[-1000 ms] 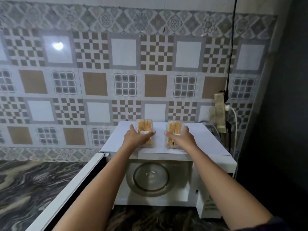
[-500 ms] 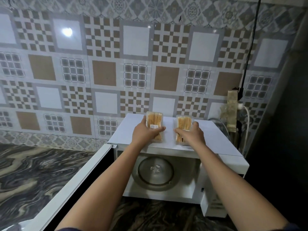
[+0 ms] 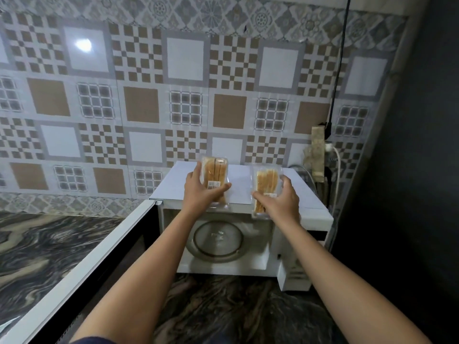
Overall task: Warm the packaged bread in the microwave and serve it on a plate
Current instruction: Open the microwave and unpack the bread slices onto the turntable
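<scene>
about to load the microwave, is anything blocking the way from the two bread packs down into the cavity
Nothing visible does. The microwave door is swung open to the left, the glass turntable looks bare, and the left hand and right hand hold the left pack and right pack just above the opening.

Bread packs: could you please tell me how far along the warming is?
Done: the microwave door stands open, turntable bare. In hand: the left hand grips the left pack, the right hand the right pack, at the microwave's top front edge. Left: loading, heating, plating; no plate shows.
</scene>
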